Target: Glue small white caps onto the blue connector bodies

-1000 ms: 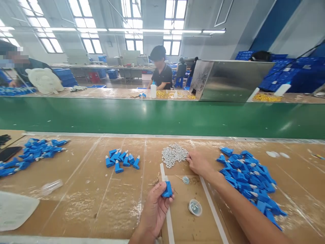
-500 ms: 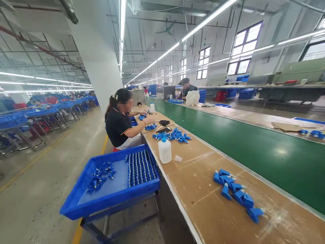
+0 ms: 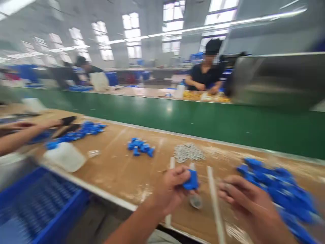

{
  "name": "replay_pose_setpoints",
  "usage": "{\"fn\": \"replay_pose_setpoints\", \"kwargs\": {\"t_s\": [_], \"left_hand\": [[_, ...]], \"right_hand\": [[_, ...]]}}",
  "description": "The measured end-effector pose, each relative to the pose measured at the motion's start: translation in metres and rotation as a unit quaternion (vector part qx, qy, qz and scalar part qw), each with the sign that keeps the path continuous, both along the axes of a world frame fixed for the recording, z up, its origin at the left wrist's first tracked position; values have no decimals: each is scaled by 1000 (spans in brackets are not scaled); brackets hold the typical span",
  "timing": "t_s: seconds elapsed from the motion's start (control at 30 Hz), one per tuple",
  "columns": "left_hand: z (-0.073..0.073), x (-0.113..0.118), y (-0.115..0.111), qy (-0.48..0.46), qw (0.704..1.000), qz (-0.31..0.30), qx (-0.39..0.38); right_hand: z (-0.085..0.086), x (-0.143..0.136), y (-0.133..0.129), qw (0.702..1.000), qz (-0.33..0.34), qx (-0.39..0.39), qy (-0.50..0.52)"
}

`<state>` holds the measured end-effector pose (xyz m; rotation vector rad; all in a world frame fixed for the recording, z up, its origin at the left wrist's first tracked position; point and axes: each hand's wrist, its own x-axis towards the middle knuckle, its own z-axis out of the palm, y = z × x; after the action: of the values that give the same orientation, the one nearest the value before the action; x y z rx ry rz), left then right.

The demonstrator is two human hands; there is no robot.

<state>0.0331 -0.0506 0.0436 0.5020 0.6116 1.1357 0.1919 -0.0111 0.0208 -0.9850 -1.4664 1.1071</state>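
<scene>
My left hand (image 3: 169, 188) grips a blue plastic part (image 3: 191, 180) with a pale tip pointing up. To its right, my right hand (image 3: 247, 201) has its fingers pinched; whatever is between them is too small and blurred to name. Below the held part a round greyish disc-like thing (image 3: 195, 201) shows near the left fingers. Beyond both hands lies a heap of small grey pieces (image 3: 189, 152). A large pile of similar blue parts (image 3: 279, 189) spreads beside my right hand, and a smaller group (image 3: 140, 147) lies farther left.
Pale strips (image 3: 215, 203) run across the brown tabletop (image 3: 119, 169). On the left are a white jug (image 3: 64, 156), a blue tray (image 3: 58, 210) and a co-worker's arms (image 3: 27, 132). Behind the table's far edge runs a green belt (image 3: 157, 110); another person (image 3: 207, 71) works across it.
The view has swung right and down from the long table and co-worker on the left. Both my hands, the grey heap and the large blue pile have come into sight.
</scene>
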Motion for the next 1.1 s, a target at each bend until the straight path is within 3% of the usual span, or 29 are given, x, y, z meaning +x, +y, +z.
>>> {"fn": "replay_pose_setpoints", "kwargs": {"t_s": [0.1,0.17,0.27,0.67,0.87,1.1], "left_hand": [[-1,-7,30,-3,997,-74,-1],[-4,-5,38,2,995,-98,-2],[-4,2,34,-1,993,-120,-3],[-5,3,37,11,989,-148,-11],[-6,0,37,24,990,-138,8],[-9,1,36,50,991,-123,10]], "right_hand": [[11,40,-23,981,-17,-129,143],[16,41,-22,949,10,-186,253],[19,32,-18,931,33,-206,299],[22,18,-22,942,11,-223,250],[27,9,-25,963,-24,-186,193],[17,9,-28,981,-55,-143,121]]}}
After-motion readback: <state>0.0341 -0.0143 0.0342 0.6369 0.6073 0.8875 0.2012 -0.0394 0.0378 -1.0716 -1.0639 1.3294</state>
